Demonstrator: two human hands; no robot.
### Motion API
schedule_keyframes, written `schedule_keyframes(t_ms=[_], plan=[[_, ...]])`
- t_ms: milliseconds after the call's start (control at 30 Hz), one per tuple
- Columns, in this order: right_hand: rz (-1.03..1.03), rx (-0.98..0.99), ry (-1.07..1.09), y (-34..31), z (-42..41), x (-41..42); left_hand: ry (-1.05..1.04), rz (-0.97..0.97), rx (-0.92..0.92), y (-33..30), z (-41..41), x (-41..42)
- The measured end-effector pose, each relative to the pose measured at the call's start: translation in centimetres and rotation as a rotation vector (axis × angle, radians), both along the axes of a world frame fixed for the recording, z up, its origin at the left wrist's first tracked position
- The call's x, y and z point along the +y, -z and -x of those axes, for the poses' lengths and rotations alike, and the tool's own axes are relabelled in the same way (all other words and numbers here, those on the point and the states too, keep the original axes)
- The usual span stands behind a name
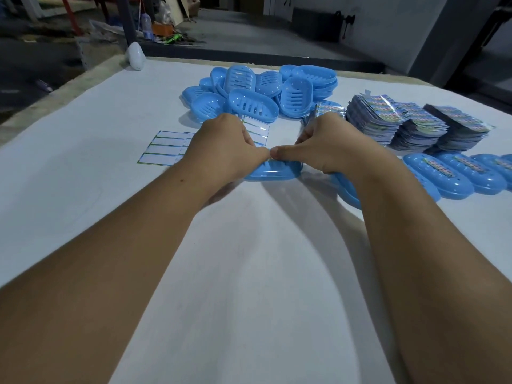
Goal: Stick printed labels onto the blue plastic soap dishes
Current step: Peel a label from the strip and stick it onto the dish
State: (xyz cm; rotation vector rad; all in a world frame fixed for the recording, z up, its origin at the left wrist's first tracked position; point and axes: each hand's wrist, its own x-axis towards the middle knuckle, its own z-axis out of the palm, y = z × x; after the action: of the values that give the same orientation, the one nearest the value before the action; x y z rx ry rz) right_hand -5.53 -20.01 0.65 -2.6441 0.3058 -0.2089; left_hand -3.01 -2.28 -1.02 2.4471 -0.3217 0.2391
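A blue soap dish (277, 170) lies on the white table (249, 259) in the middle, mostly covered by both hands. My left hand (221, 146) and my right hand (329, 142) curl over its top, thumbs meeting at its near rim. Whatever lies under the fingers is hidden. A heap of unlabelled blue dishes (255, 92) sits behind. Stacks of printed labels (410, 120) stand at the right. Labelled dishes (454, 173) lie in a row at the right edge.
Used label backing sheets (166, 146) lie flat left of my hands, another backing sheet (257, 128) behind them. A white rounded object (135, 55) sits at the table's far left corner. Clutter and dark floor lie beyond the far edge.
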Motion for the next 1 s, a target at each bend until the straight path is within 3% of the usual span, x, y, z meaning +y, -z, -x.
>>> schedule_keyframes(t_ms=[133, 300, 400, 533, 800, 1000], plan=[[-0.064, 0.007, -0.004, 0.3, -0.3, -0.3, -0.020, 0.031, 0.007, 0.3, -0.5, 0.3], [-0.128, -0.218, -0.081, 0.1, -0.4, -0.3, -0.070, 0.180, -0.045, 0.7, -1.2, 0.7], [-0.132, -0.115, -0.289, 0.0, 0.5, 1.4, -0.117, 0.314, -0.108, 0.5, -1.4, 1.0], [-0.038, 0.019, -0.390, 0.5, 1.7, 3.1, -0.088, 0.250, -0.181, 0.5, -1.7, 1.6], [0.480, -0.023, -0.059, 1.3, 5.4, 3.2, -0.001, 0.227, -0.133, 0.4, -0.7, 0.9], [0.472, -0.041, 0.125, 1.8, 7.4, 2.3, 0.024, 0.240, -0.088, 0.6, -0.5, 0.7]])
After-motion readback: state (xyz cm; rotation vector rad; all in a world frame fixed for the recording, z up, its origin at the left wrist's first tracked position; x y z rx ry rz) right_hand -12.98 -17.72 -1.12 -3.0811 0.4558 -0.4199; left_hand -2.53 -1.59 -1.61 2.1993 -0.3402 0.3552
